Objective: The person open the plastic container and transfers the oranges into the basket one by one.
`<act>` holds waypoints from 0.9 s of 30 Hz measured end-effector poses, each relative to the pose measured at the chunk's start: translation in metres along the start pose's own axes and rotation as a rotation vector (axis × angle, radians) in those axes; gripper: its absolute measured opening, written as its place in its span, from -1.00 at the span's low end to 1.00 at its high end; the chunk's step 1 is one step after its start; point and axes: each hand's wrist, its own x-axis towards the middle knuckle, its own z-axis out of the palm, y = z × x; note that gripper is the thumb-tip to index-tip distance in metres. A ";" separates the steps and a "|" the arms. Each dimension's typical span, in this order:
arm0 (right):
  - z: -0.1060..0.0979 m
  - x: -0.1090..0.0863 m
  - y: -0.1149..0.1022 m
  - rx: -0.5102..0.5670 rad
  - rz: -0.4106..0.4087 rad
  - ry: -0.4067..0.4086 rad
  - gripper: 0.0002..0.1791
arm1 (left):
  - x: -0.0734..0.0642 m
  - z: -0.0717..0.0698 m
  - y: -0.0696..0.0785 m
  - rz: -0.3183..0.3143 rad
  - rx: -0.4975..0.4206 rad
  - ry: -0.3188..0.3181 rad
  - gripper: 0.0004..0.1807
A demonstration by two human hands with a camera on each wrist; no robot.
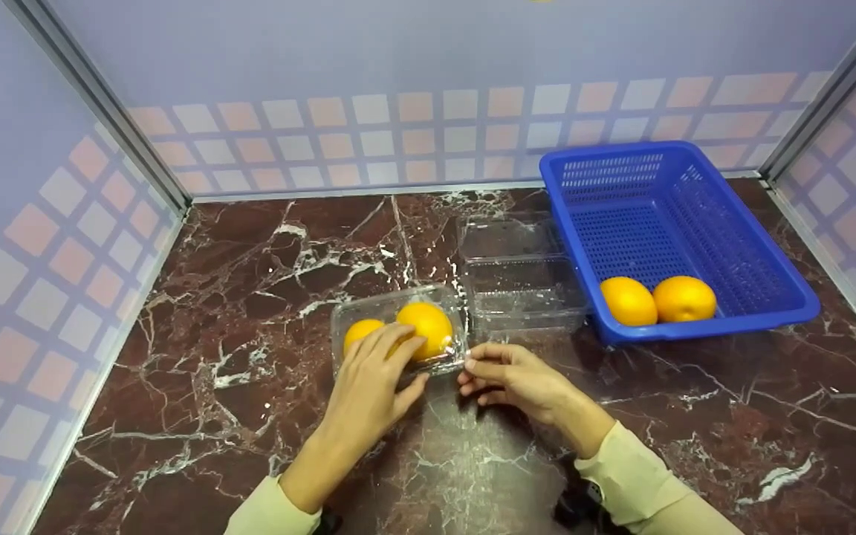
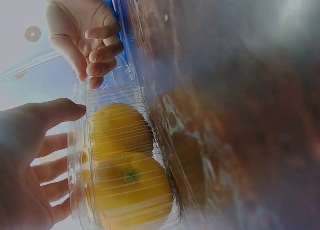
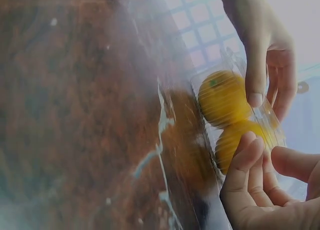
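Beneath the loosely spread left hand (image 1: 370, 383), the clear container (image 1: 377, 305) holds two oranges (image 1: 428, 328); the right hand (image 1: 516, 379) pinches its corner. Light, even rim pressure appears advisable.

Looking across the clear rectangular plastic box (image 1: 376, 306) and the round yellow-orange fruits (image 1: 429, 327) inside it, and finding no readable lettering, label or number at all. Over now to the deep blue slotted plastic basket (image 1: 625, 234) and the clear plastic packaging (image 1: 524, 279) beside it, with nothing legible there either. Up along the lilac panels with pink and white squares (image 1: 398, 52), and again no readable sign or brand.
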 end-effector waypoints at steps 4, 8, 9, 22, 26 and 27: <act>-0.001 0.001 0.001 0.031 0.029 -0.002 -0.90 | 0.001 -0.001 0.000 0.005 -0.016 -0.004 -0.57; -0.001 0.002 0.001 0.044 0.028 0.006 -0.92 | 0.001 -0.001 0.000 0.003 -0.014 -0.011 -0.57; -0.001 0.002 0.001 0.044 0.024 0.010 -0.92 | 0.002 -0.001 0.000 0.004 -0.007 -0.011 -0.56; 0.006 0.003 0.002 0.066 -0.002 0.051 -0.83 | 0.001 -0.001 0.001 -0.014 0.005 -0.009 -0.57; 0.007 0.003 0.002 0.055 0.012 0.068 -0.86 | 0.000 0.000 0.001 -0.006 0.007 0.008 -0.56; 0.007 0.003 0.001 0.051 0.016 0.072 -0.88 | 0.000 0.000 0.001 -0.003 0.010 0.015 -0.55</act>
